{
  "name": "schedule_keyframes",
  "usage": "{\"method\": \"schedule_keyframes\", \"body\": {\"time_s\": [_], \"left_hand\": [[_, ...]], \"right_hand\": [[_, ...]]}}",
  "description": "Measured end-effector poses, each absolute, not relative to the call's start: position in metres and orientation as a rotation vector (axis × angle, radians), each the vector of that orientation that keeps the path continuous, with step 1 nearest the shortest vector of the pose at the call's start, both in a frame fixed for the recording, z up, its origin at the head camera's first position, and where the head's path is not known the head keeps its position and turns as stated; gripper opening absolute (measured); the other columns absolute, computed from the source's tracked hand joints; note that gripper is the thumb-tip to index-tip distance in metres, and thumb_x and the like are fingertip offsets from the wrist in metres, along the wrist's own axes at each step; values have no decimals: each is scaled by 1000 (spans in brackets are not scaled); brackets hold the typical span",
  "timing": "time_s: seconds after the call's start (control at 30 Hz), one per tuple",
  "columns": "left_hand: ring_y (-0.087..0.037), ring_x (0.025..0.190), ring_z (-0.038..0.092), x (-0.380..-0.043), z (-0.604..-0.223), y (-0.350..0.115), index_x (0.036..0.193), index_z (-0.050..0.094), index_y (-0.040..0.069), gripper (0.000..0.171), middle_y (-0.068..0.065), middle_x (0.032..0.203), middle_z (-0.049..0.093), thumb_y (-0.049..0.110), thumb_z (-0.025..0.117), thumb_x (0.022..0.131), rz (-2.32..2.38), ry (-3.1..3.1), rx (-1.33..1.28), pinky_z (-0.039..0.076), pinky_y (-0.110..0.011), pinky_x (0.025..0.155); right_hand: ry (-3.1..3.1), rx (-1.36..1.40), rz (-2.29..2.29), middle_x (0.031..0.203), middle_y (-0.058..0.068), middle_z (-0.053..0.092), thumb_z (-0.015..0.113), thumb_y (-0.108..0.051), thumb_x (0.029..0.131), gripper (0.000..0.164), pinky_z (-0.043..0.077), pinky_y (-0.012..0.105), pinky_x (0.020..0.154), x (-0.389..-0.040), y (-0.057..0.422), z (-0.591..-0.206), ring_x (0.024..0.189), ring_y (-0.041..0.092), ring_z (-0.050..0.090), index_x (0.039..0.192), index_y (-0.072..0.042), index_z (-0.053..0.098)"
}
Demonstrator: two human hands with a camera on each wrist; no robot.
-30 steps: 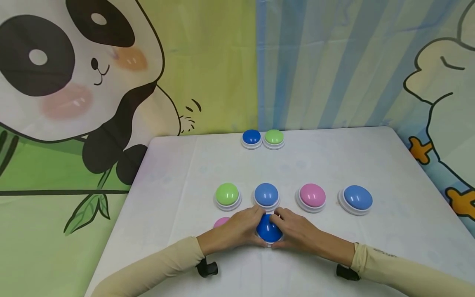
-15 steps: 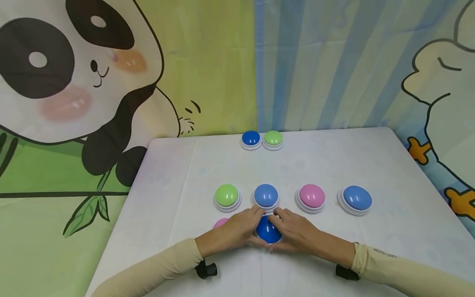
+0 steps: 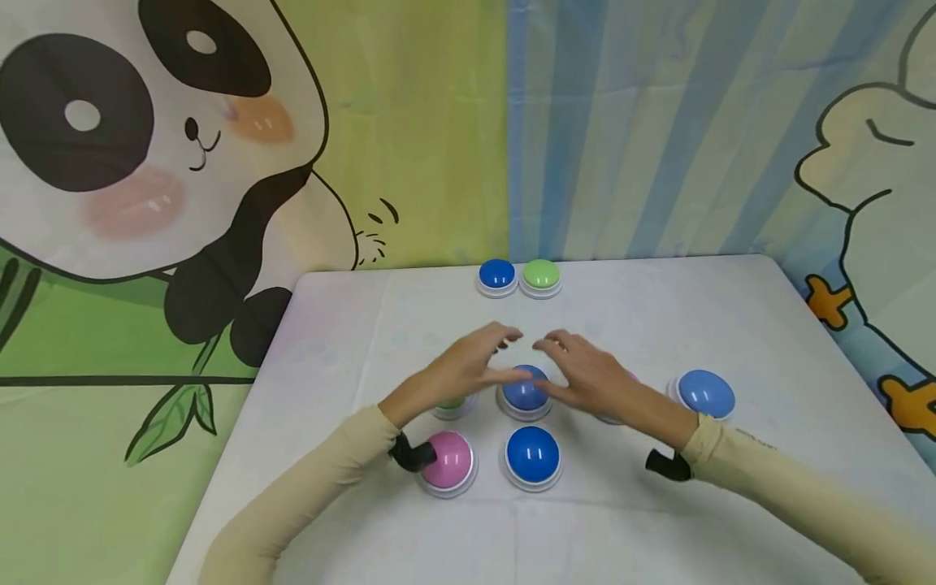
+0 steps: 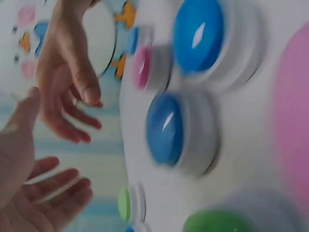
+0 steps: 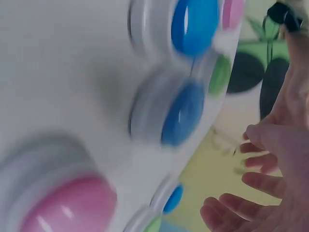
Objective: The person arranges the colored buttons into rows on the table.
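My left hand and right hand are raised above the table with fingers loosely bent and nothing in them. Their thumbs come close together over a light blue dome button with a white base, which the left wrist view also shows apart from both hands. Nearer me stands a dark blue dome button, untouched, with a pink dome button to its left. Beneath the left hand a green button is mostly hidden. The right hand and wrist cover most of another pink button.
A second light blue button stands to the right, partly behind the right sleeve. At the table's far edge, a dark blue button and a green button sit side by side. The white table meets a printed backdrop.
Both hands have let go of the near dark blue button and moved up and away over the middle row. That button stays in place, and the near pink button is now largely uncovered.
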State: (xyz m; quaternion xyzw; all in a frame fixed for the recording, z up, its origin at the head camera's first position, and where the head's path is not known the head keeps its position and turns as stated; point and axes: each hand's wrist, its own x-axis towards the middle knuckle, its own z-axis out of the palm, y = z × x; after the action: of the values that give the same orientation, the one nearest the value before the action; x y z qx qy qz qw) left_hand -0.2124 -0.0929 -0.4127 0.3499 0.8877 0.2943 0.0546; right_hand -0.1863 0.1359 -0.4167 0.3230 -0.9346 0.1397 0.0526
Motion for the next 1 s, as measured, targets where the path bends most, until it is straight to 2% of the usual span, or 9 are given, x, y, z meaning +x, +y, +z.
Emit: {"method": "schedule_keyframes", "body": {"time_s": [0.1, 0.23, 0.37, 0.6, 0.8, 1.0], "left_hand": [[-28, 122, 57, -262, -406, -92, 135, 50, 6, 60, -13, 134, 57, 41, 67, 90, 996, 2747, 918, 51, -37, 101], [-28, 129, 50, -323, -417, -92, 138, 47, 5, 61, -14, 139, 53, 40, 65, 91, 928, 2875, 727, 45, -42, 108], [-29, 134, 44, -359, -434, -95, 141, 43, 7, 64, -14, 143, 46, 35, 69, 90, 808, 2909, 542, 41, -46, 112], [-30, 131, 46, -376, -443, -83, 143, 39, 4, 67, -16, 140, 46, 30, 70, 89, 661, 2921, 451, 40, -44, 112], [-31, 129, 50, -375, -447, -71, 142, 36, 2, 66, -19, 139, 48, 25, 69, 90, 686, 2897, 353, 42, -43, 110], [-32, 130, 51, -377, -457, -77, 143, 33, 2, 69, -20, 141, 50, 21, 71, 88, 790, 2855, 350, 41, -42, 111]], "right_hand": [[-2936, 833, 423, 125, 18, 57, 73, -34, 86, 54, 59, 43, 76, -234, 138, -408, 105, 30, 60, 129, -7, 54], [-2994, 731, 450, 123, 24, 55, 71, -27, 87, 52, 56, 48, 83, -293, 137, -407, 106, 35, 58, 128, -2, 52], [-3032, 760, 482, 128, 26, 53, 70, -23, 88, 51, 51, 52, 95, -334, 125, -415, 116, 38, 53, 130, 1, 51], [-3036, 847, 119, 129, 21, 55, 70, -26, 89, 52, 47, 49, 103, -372, 97, -428, 120, 36, 53, 132, -4, 51], [-3197, 726, 203, 136, 19, 53, 70, -26, 89, 58, 40, 52, 110, -392, 93, -439, 127, 37, 49, 139, -7, 45], [-3216, 752, 285, 130, 27, 57, 67, -22, 91, 57, 36, 54, 111, -398, 84, -454, 121, 44, 52, 137, -4, 40]]}}
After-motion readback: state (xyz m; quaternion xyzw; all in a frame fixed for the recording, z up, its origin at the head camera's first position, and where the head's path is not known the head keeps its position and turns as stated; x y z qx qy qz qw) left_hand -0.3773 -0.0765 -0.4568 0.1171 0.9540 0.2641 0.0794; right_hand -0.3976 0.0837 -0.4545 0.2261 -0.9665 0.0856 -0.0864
